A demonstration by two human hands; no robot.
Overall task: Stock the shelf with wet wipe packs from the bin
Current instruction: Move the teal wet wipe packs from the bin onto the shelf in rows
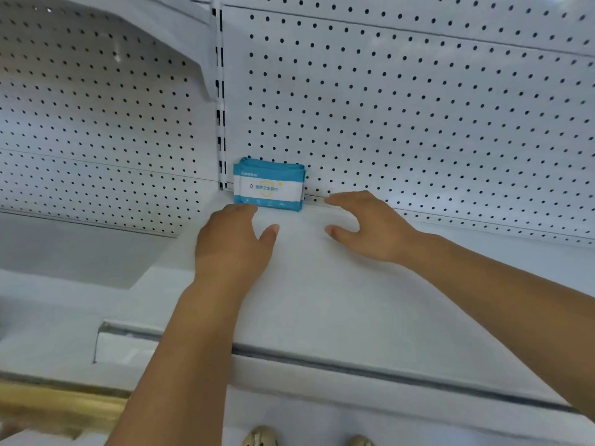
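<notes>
A small stack of blue and white wet wipe packs [269, 185] stands upright against the pegboard at the back left corner of the white shelf [322, 300]. My left hand [235, 241] hovers just in front of the packs, fingers relaxed, holding nothing. My right hand [363, 225] is spread over the shelf to the right of the packs, fingers reaching toward the back edge, also holding nothing. The bin is out of view.
White pegboard [418, 107] backs the shelf, with a slotted upright post [220, 107] left of the packs. A lower shelf bay [74, 249] lies to the left. The shelf's front rail [386, 375] crosses below my forearms.
</notes>
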